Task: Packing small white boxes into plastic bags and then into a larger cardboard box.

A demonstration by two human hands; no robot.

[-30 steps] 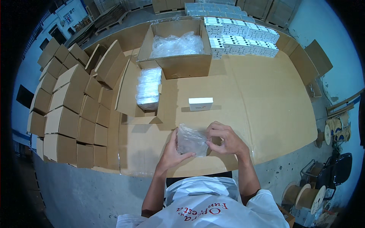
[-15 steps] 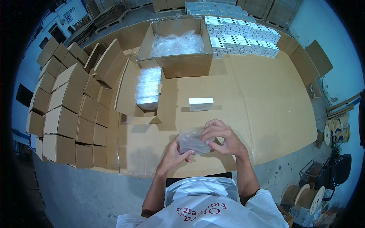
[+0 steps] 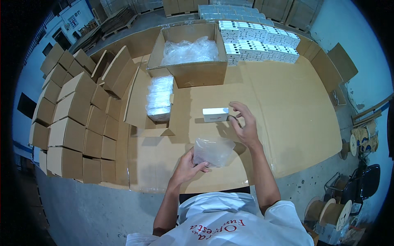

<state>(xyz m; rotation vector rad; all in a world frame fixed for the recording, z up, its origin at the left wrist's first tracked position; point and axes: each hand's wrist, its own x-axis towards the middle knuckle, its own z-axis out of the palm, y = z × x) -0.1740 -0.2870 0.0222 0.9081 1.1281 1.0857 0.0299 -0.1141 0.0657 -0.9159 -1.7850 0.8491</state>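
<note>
The clear plastic bag (image 3: pixel 214 152) is held just beyond and to the right of the left hand (image 3: pixel 187 169), its near-left corner clamped between thumb and fingers. Its right edge, pinched by the right hand (image 3: pixel 248 128) in the earlier views, is now let go, and its free side is spread out to the right of the left fingers. The right hand is now carried forward to the small white box (image 3: pixel 215 115), which is left in the same spot on the desk (image 3: pixel 297 115), beyond the left fingers and the bag. The right fingers are held apart at the box's right end; whether it is touched cannot be told. By judgement, the two-handed handling of the bag is broken off and attention is turned to the box, which is not yet lifted. No contents can be made out in the bag. Farther beyond the left fingers, and to their left, wrapped packages (image 3: pixel 159 98) are lined up in an open carton (image 3: pixel 133 98), unchanged.
</note>
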